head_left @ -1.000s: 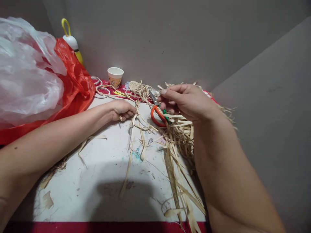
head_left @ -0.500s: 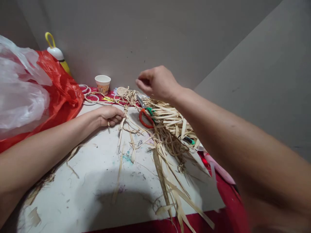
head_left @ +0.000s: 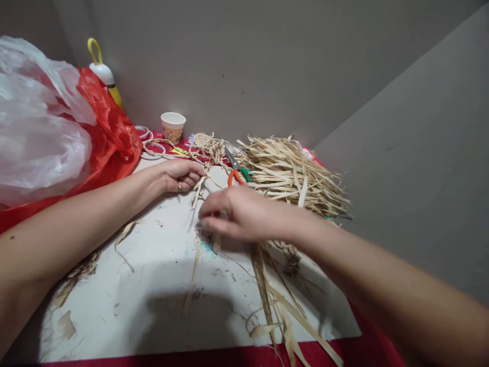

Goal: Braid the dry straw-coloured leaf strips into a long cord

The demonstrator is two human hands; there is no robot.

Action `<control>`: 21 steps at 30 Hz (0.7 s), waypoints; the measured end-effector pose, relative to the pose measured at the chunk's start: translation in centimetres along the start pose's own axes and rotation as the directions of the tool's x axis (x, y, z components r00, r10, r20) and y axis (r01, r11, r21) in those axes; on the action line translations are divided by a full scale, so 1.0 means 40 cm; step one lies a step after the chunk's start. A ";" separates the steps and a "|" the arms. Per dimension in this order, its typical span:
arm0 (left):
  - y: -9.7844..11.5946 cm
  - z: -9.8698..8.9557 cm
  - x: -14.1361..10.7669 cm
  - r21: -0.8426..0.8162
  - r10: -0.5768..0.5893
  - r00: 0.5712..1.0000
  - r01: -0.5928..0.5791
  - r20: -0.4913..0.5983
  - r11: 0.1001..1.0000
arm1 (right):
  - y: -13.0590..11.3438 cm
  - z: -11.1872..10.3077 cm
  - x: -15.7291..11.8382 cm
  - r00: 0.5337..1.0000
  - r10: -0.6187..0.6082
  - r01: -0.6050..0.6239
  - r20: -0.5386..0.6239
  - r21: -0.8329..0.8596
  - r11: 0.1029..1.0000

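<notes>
My left hand (head_left: 184, 176) is closed in a pinch on the braided straw cord (head_left: 207, 166), from which loose strands hang toward the white board (head_left: 153, 285). My right hand (head_left: 225, 214) is low over the board, just right of those strands, with its fingers curled and slightly blurred; whether a thin strand lies between them cannot be made out. Behind my right hand lie scissors (head_left: 236, 176) with orange and green handles, partly covered by it. A large bundle of dry straw (head_left: 290, 168) spreads to their right.
A paper cup (head_left: 173, 127), white rings (head_left: 155, 152) and a coiled straw piece (head_left: 204, 140) stand along the back. At left are a red and white plastic bag (head_left: 110, 132) and a yellow-white bottle (head_left: 103, 75). Long straw strips (head_left: 282, 311) cross the front edge.
My right hand has come down from above the straw to just over the board near my left hand. My left hand still pinches the cord. The view has shifted slightly.
</notes>
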State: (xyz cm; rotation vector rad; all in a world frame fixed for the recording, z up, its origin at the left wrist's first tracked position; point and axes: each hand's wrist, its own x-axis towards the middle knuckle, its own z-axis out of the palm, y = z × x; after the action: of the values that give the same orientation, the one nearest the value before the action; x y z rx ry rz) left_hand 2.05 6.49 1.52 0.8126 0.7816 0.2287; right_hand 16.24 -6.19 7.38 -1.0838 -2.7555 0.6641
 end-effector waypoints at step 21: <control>-0.003 0.010 -0.003 0.100 -0.002 0.999 0.007 -0.048 0.995 | 0.098 0.108 -0.259 0.948 0.288 -0.316 -0.136 -0.297 0.901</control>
State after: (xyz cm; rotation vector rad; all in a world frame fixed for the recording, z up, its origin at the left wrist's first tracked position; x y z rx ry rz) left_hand 2.25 6.12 1.67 0.9029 0.8446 0.2069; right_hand 25.24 -12.15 2.42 -1.5884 -2.7000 0.1911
